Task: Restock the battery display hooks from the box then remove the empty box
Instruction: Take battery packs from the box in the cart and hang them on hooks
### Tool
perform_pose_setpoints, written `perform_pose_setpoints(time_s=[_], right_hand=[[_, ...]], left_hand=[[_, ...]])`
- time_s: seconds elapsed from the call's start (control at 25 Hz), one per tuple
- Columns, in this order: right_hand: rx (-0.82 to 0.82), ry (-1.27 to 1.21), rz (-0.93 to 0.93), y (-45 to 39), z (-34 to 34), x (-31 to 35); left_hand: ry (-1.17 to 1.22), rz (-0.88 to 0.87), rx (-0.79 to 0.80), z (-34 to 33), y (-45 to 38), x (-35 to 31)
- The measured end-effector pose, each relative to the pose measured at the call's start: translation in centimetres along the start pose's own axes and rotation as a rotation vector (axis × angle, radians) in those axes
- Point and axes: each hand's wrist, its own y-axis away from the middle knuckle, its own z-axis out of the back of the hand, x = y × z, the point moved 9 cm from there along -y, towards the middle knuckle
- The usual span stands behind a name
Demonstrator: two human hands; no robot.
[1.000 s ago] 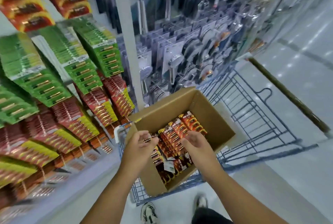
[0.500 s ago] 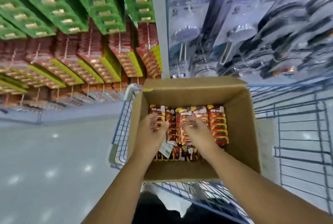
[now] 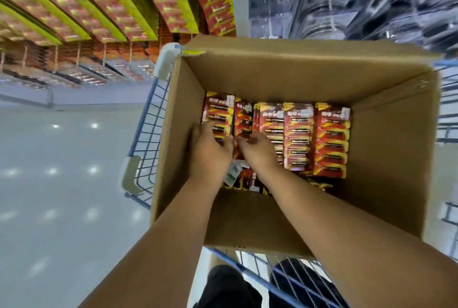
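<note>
Both hands reach into the box [image 3: 292,72]. The left hand [image 3: 209,151] grips a battery pack [image 3: 219,114]; the right hand [image 3: 257,150] has its fingers curled on the neighbouring pack [image 3: 243,119]. Both packs' long axes point away from the fingertips.

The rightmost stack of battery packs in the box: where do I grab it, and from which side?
Judging by its pose, take the rightmost stack by its long side edges, coming straight down from above. The packs lie flat, face up, and bare box floor lies to its right, leaving finger room there. Both hands, left hand and right hand, are busy at the other end.

matt cardboard box [image 3: 247,218], glossy battery packs [image 3: 330,141], wire cart [image 3: 148,131]
</note>
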Motion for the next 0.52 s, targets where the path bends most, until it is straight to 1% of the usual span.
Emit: perform_pose_setpoints(time_s=[0.08, 0.24, 0.32, 0.52], right_hand=[[-0.031, 0.035, -0.024, -1.7, -1.2, -0.5], [-0.055, 0.183, 0.004, -3.4, -2.3, -0.5], [-0.083, 0.223, 0.038, -3.9, -2.3, -0.4], [-0.085, 0.110, 0.084, -3.5, -1.6, 0.2]], left_hand=[[-0.100, -0.024, -0.015, -1.9, -1.5, 1.1], [-0.254, 0.079, 0.006, -4.7, -3.3, 3.4], [-0.395, 0.075, 0.021, -5.3, -3.7, 3.5], [-0.604, 0.049, 0.002, -5.7, -4.6, 3.4]])
